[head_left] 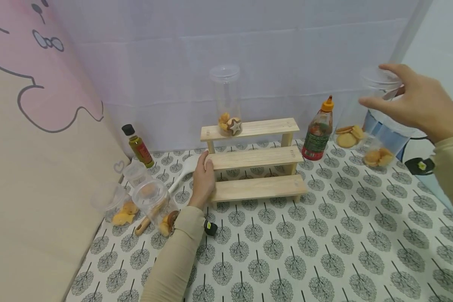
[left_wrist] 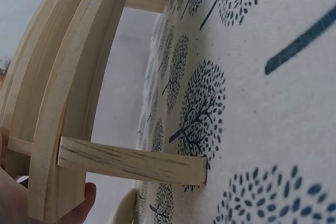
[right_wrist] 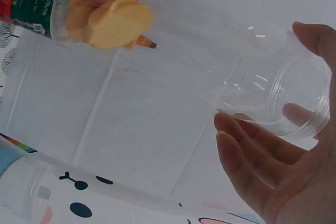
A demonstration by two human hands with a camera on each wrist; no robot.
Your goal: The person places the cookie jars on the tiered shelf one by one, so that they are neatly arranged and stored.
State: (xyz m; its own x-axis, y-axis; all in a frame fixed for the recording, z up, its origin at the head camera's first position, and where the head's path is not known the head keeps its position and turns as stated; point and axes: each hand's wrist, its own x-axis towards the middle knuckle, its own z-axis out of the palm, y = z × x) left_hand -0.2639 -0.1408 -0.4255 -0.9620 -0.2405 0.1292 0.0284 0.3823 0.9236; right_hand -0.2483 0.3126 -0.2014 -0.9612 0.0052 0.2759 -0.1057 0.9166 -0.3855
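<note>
My left hand [head_left: 204,178] grips the left end of a three-step wooden shelf rack [head_left: 254,158], at its middle step. In the left wrist view, fingertips curl round a plank end beside a leg [left_wrist: 131,161]. At the right, my right hand [head_left: 423,94] holds a clear lidded jar [head_left: 379,79] near its lid, thumb on one side and fingers on the other. Round cookies [right_wrist: 118,22] lie in the jar's bottom. Whether its base touches the table is unclear. Another clear jar with cookies and a star-shaped piece [head_left: 232,125] stands on the rack's top step.
A red sauce bottle [head_left: 318,132] stands right of the rack, beside another jar with cookies [head_left: 378,156]. At the left are an oil bottle [head_left: 140,149], several clear jars [head_left: 151,195] and a white-headed utensil [head_left: 188,165] with a wooden handle. A tree-patterned cloth [head_left: 272,251] covers the table.
</note>
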